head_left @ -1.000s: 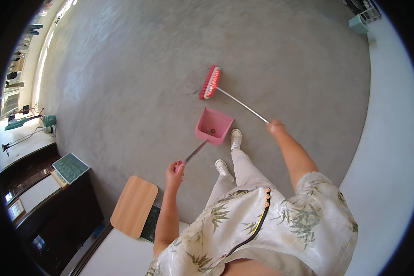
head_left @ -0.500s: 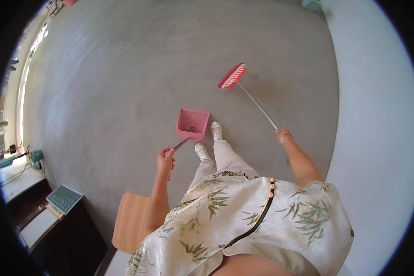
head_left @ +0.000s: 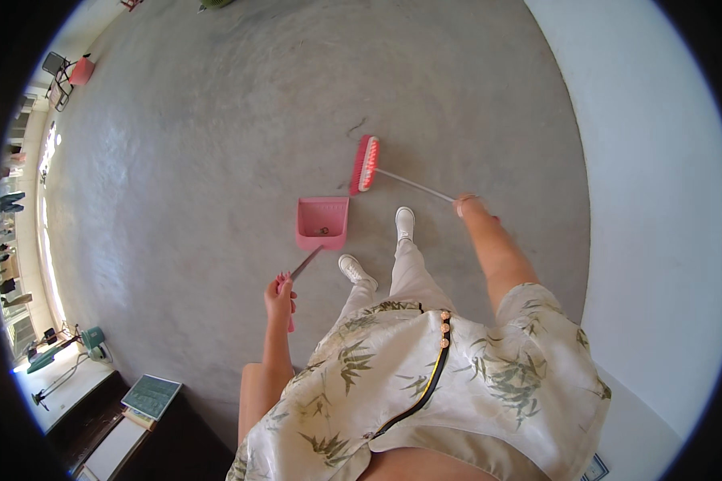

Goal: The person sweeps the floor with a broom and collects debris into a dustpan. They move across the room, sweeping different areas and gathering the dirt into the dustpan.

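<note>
My left hand grips the handle of a pink dustpan, which rests on the grey floor just ahead of my left shoe. A few small bits of debris lie inside the pan. In my right hand is the metal stick of a broom with a red and white head and pink bristles. The broom head stands beyond the pan's open far edge, a little to its right. Thin dark strands lie on the floor beside and beyond the bristles.
White shoes are behind the broom. A wooden stool or chair seat is by my left arm, near a dark cabinet carrying a green board. A white wall runs along the right. A pink bin stands far left.
The broom head has swung left and nearer, from the far right toward the dustpan. My right foot has stepped forward. The dustpan stays in my left hand, with debris in it.
</note>
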Demonstrator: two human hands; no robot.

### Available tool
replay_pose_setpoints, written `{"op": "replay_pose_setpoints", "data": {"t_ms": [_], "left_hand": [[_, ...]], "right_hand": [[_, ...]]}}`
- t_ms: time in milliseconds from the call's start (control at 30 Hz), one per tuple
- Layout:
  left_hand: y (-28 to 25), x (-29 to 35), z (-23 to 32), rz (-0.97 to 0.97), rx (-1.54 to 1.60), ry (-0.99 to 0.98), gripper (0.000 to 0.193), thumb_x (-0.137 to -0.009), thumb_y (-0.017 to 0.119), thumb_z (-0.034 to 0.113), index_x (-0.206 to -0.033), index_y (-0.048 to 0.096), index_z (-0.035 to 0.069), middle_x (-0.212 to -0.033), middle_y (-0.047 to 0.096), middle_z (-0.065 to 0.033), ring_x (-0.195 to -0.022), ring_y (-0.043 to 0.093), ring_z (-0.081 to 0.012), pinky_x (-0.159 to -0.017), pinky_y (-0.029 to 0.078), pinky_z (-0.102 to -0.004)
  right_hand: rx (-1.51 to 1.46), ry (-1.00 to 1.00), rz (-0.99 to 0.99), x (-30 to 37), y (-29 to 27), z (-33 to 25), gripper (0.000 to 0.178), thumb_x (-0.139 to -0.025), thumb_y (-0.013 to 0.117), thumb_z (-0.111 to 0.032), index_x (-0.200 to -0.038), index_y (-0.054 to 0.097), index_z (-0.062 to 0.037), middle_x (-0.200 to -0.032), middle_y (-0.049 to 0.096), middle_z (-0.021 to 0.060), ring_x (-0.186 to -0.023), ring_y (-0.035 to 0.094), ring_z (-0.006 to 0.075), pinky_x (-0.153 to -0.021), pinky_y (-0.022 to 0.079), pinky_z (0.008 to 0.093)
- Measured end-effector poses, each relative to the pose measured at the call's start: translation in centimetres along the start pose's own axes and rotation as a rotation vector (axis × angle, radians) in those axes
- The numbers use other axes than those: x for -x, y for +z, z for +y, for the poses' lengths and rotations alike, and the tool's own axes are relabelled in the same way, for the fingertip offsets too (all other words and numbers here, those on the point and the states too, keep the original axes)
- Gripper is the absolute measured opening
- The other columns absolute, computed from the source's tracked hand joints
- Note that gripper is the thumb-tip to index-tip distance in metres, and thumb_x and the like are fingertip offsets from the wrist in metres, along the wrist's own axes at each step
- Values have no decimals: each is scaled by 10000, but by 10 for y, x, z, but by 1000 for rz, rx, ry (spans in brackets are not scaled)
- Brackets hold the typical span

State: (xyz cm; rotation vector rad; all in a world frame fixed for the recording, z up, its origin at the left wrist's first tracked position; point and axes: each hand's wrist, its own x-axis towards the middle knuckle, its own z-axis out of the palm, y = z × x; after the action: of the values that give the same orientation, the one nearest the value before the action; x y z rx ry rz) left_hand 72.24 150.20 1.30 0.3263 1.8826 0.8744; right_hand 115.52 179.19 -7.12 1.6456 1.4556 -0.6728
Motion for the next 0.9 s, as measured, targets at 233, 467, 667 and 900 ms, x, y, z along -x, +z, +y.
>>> {"op": "replay_pose_setpoints", "data": {"t_ms": [233, 467, 667, 900], "left_hand": [[32, -1, 17, 31, -25, 14, 234, -829, 552, 235, -936, 554, 27, -588, 505, -28, -338, 376, -64, -304, 290, -212], [74, -32, -5, 6, -46, 25, 216, -830, 548, 233, -916, 555, 35, -579, 498, -23, -336, 374, -65, -305, 290, -214], [121, -51, 26, -6, -123, 34, 203, -826, 559, 230, -886, 550, 36, -575, 502, -29, -337, 382, -68, -304, 289, -217], [142, -44, 45, -52, -217, 26, 208, -826, 574, 231, -902, 556, 37, -598, 515, -31, -353, 390, -64, -317, 296, -215]], "right_hand": [[-35, 164, 126, 6, -44, 120, 306, -881, 453, -230, -1121, 560, -73, -1133, 562, 118, -1055, 522, 317, -863, 446, 402], [-328, 45, 336, -85, 82, 170, 448, -858, 465, -373, -967, 599, 41, -1065, 553, 238, -978, 533, 385, -834, 433, 435], [-496, -34, 205, -105, 17, 30, 396, -846, 475, -358, -952, 622, -6, -1008, 591, 206, -942, 566, 362, -803, 457, 424], [-290, -76, -53, -112, -20, 5, 277, -791, 509, -170, -1014, 617, -46, -1091, 584, 138, -1006, 563, 310, -825, 466, 396]]}}
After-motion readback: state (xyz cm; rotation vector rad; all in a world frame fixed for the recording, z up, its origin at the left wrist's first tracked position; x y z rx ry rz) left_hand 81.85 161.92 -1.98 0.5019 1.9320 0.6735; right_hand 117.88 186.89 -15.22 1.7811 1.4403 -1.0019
